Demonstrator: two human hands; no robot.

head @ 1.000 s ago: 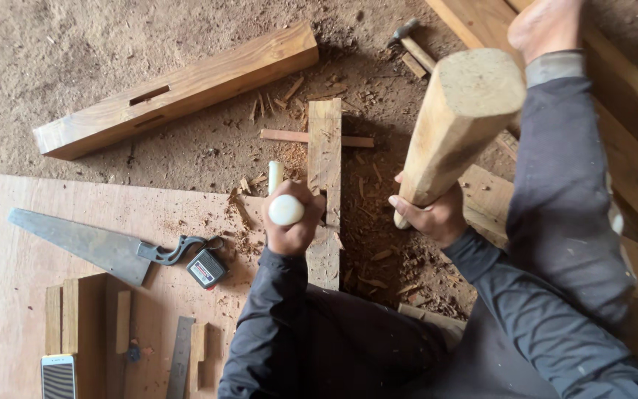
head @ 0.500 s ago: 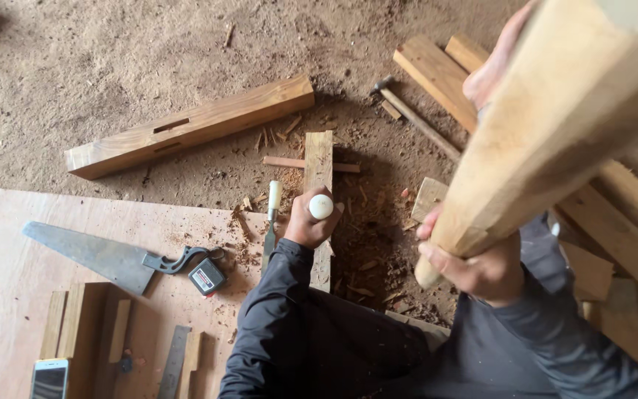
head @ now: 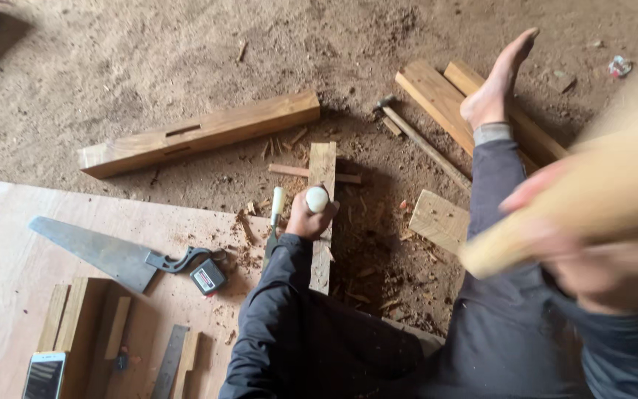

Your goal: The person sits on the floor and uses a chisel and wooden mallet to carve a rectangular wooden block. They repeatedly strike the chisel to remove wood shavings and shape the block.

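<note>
Our left hand [head: 310, 216] reaches down with the arm stretched out, its grip wrapped tight around a chisel with a white round top [head: 317, 199], held upright on a narrow wood plank [head: 322, 214] that lies on the dirt floor [head: 186, 59]. Our right hand [head: 592, 262] is lifted high and close to us, blurry, its grip closed around a big wooden mallet [head: 585, 199]. A second chisel [head: 274, 222] lies just left of the plank, and a saw [head: 105, 255] rests on the plywood sheet [head: 9, 244].
</note>
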